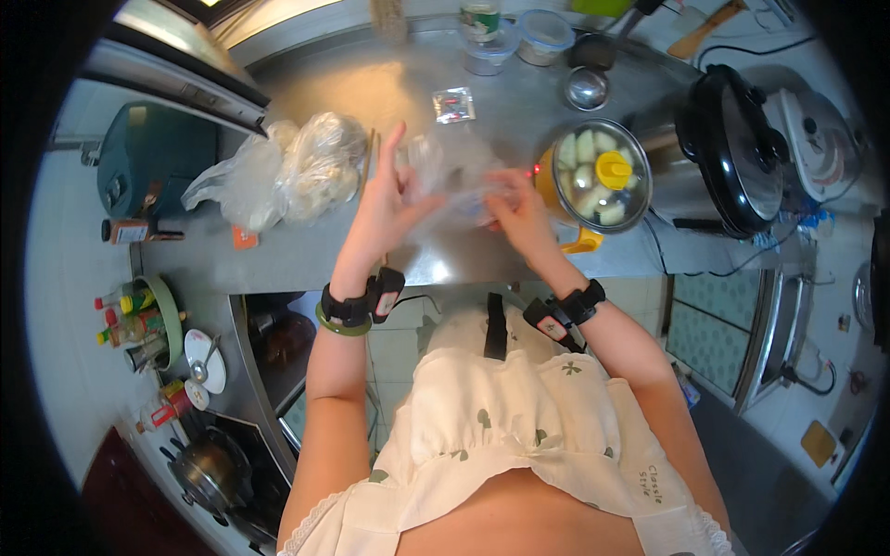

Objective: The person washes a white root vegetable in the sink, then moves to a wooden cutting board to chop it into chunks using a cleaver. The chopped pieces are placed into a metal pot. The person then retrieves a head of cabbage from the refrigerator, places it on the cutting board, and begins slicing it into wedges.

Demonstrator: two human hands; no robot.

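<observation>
A clear plastic bag (pixel 454 167), blurred by motion, hangs between my hands above the metal counter. My left hand (pixel 385 204) is at its left side, fingers stretched up and thumb spread apart. Pinched fingers of my right hand (pixel 517 211) hold the bag's right side. Just right of that hand stands a small yellow appliance with a yellow handle (pixel 582 242). Pale cut pieces (pixel 586 176) show through its clear lid, which has a yellow knob (pixel 613 170). Beyond the bag lies a small shiny packet (pixel 454 106).
Knotted plastic bags with pale contents (pixel 320 167) sit left of my left hand, beside thin sticks (pixel 368 167). A large pot with a black lid (pixel 737 153) stands at right. Lidded containers (pixel 544 37) and a metal ladle (pixel 587 89) are at the back. The metal counter's front edge (pixel 436 278) runs below my wrists.
</observation>
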